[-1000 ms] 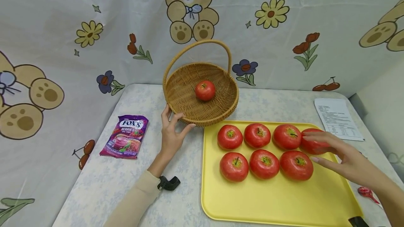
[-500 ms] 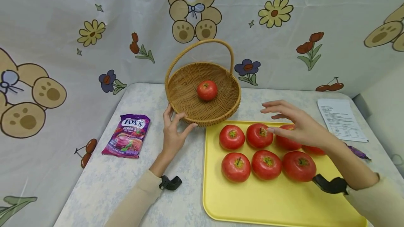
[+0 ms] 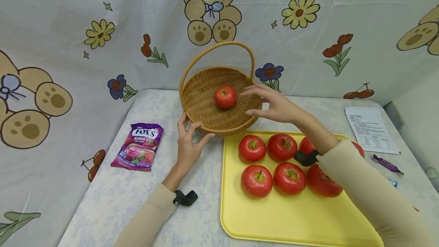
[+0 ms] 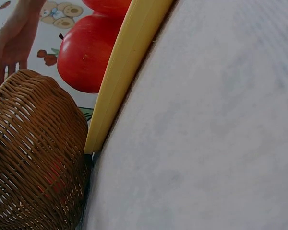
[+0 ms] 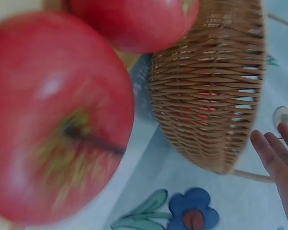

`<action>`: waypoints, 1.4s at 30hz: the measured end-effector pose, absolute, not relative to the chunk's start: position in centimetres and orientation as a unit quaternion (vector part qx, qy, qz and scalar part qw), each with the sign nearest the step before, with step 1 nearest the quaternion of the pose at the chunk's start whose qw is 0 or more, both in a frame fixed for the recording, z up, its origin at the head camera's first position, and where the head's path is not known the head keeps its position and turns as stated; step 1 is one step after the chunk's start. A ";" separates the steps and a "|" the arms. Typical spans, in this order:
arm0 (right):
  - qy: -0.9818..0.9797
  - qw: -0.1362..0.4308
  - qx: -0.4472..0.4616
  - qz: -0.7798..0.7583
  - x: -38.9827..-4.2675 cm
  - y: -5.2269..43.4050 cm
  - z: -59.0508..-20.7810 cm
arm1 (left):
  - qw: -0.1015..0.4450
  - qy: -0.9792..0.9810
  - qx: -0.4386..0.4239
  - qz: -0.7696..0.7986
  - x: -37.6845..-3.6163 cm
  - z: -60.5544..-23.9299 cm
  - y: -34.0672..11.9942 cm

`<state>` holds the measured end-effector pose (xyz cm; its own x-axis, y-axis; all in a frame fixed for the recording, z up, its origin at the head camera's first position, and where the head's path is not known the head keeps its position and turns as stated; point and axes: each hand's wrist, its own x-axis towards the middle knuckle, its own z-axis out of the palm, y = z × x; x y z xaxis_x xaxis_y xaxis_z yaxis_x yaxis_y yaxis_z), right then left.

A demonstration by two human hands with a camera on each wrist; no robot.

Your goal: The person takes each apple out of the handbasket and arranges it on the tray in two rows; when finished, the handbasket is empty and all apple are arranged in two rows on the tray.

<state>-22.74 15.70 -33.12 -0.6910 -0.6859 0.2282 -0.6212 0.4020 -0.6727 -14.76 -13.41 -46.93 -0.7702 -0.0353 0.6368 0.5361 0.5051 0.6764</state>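
Observation:
A tan wicker basket [image 3: 205,113] with a tall hoop handle stands against the patterned backdrop. One red apple [image 3: 225,97] lies inside it. My left hand [image 3: 188,144] holds the basket's lower left rim, fingers bent at the edge and thumb in front. Over the basket's right rim reaches my right hand [image 3: 274,106], its fingers extended towards the apple, thumb apart, nothing held. In the right wrist view my right hand [image 5: 283,163] appears beside the wicker. Several more red apples [image 3: 256,181] sit in two rows on a yellow tray [image 3: 274,220]; my right forearm partly covers some.
A purple candy bag [image 3: 139,147] lies left of the basket. On the right are a printed sheet [image 3: 372,129] and a small purple-wrapped candy [image 3: 386,164]. The backdrop cloth [image 3: 144,7] rises directly behind the basket.
My right hand has moved left from above the tray's far-right apple to the basket's right rim. My left hand stays at the basket, and the apple inside it has not moved.

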 end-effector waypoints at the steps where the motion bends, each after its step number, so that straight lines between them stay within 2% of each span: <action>1: 0.838 0.040 -0.395 -0.375 -23.3 15.2 -33.4 | 0.300 -0.814 -0.153 -0.473 -14.8 -46.9 -13.4; 7: 0.862 0.041 -0.401 -0.308 -25.9 12.3 -34.5 | 0.290 -0.820 -0.147 -0.470 -14.8 -46.6 -13.3; 19: 0.883 0.123 -0.378 -0.250 -29.8 7.9 -36.3 | 0.291 -0.823 -0.144 -0.465 -14.7 -46.8 -13.8; 27: 0.893 0.156 -0.352 -0.234 -32.2 7.4 -37.8 | 0.292 -0.827 -0.147 -0.457 -14.9 -46.9 -13.7; 42: 0.893 0.144 -0.361 -0.229 -32.7 7.7 -38.6 | 0.299 -0.827 -0.154 -0.451 -14.9 -46.7 -13.6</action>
<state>-32.69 7.66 -38.64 -0.6982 -0.7100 -0.0921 -0.5780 0.6349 -0.5127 -14.92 -13.58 -46.68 -0.7735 -0.0160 0.6337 0.5242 0.5458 0.6536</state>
